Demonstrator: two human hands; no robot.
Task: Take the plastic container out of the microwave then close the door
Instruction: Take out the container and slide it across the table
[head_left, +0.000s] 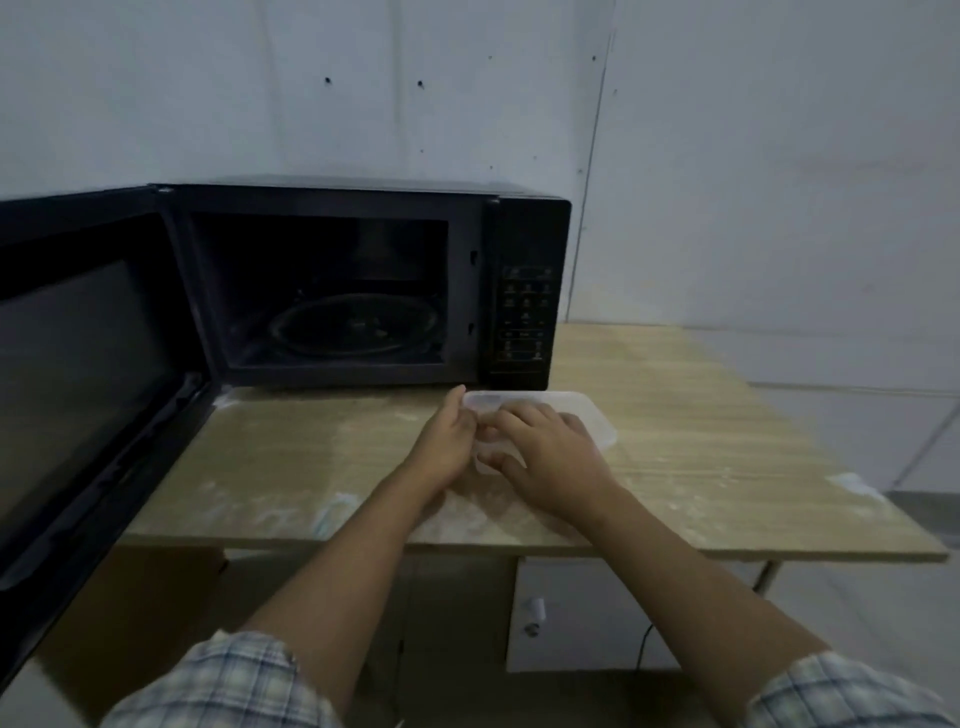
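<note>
Both hands are resting on the plastic container (540, 423), which is sitting on the table (701, 415) just in front of the microwave (363, 291), under the fingers rather than inside the oven. The left hand (449, 434) is cupping its near-left edge, fingers curled against the rim. The right hand (550, 449) is lying flat across the lid, fingers spread and pressing down, probably steadying it while setting it down. Beyond the fingertips the oven cavity is showing only the glass turntable (358, 325). The door (88, 364) is standing wide open to the left of the left hand, not yet shut.
</note>
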